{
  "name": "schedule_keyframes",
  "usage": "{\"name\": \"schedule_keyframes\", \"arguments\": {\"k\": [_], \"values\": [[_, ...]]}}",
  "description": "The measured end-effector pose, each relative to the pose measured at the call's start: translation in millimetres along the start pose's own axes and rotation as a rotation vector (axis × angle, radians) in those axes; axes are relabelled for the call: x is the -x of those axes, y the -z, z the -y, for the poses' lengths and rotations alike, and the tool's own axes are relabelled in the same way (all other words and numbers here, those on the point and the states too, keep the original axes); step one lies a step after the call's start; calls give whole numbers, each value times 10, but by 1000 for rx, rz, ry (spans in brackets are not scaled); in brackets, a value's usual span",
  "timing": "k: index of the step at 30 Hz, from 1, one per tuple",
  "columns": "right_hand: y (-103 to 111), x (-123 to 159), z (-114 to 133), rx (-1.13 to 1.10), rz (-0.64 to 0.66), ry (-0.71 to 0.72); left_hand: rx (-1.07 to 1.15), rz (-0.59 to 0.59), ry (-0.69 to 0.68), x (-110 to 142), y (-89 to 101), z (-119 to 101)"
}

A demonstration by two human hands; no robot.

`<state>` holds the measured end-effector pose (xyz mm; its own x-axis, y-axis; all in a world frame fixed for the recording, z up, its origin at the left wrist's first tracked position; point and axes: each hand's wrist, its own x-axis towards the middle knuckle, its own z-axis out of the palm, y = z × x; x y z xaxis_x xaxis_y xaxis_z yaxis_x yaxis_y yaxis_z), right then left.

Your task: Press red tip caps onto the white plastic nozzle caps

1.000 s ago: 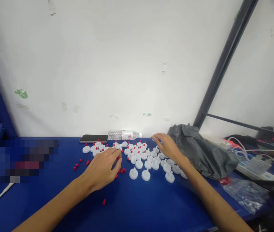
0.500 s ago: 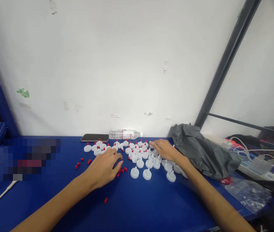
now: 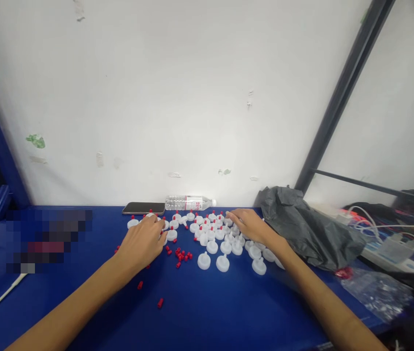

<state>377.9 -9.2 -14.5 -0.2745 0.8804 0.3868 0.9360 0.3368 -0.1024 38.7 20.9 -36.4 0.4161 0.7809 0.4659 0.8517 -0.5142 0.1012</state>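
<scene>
My left hand (image 3: 141, 240) lies palm down over the left side of a group of white nozzle lids with red tips (image 3: 172, 235). Its fingers are apart and bent slightly downward, with no object visible in them; the fingertips partly cover the lids beneath. Beside it on the right is a cluster of small red caps (image 3: 182, 255). My right hand (image 3: 248, 225) rests, fingers stretched out, over the far right part of the white nozzle lids (image 3: 225, 247), hiding some of them. Several lids near it have bare white spouts (image 3: 222, 263).
A phone (image 3: 143, 208) and a clear plastic bottle (image 3: 189, 203) lie along the wall. To the right are a dark plastic bag (image 3: 305, 229), a clear bag (image 3: 375, 292) and a power strip (image 3: 393, 256) with cables. A loose red cap (image 3: 160, 303) lies near the front.
My left hand has moved left, uncovering lids and red caps; another loose red cap now shows near the front. My right hand has lowered leftward onto the lids, then stayed there.
</scene>
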Motion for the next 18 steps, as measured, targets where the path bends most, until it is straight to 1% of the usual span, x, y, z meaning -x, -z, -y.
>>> {"name": "schedule_keyframes", "arguments": {"k": [4, 6, 8, 9, 11, 14, 15, 16, 18], "values": [[38, 1, 97, 2, -66, 40, 9, -6, 23, -1, 46, -5], [71, 14, 218, 0, -118, 52, 36, -36, 19, -6, 88, -21], [101, 44, 406, -24, -178, 79, 73, -64, -8, -8, 126, -59], [108, 64, 521, -45, -205, 103, 101, -79, -36, -5, 138, -87], [95, 109, 761, -118, -249, 198, 191, -141, -141, 10, 141, -158], [4, 163, 1040, -161, -224, 316, 361, -301, -360, 54, 103, -276], [-37, 172, 1089, -170, -215, 343, 395, -337, -421, 71, 87, -311], [-77, 178, 1115, -181, -212, 365, 404, -347, -463, 86, 72, -340], [-142, 182, 1109, -200, -219, 394, 359, -313, -500, 112, 50, -380]]}}
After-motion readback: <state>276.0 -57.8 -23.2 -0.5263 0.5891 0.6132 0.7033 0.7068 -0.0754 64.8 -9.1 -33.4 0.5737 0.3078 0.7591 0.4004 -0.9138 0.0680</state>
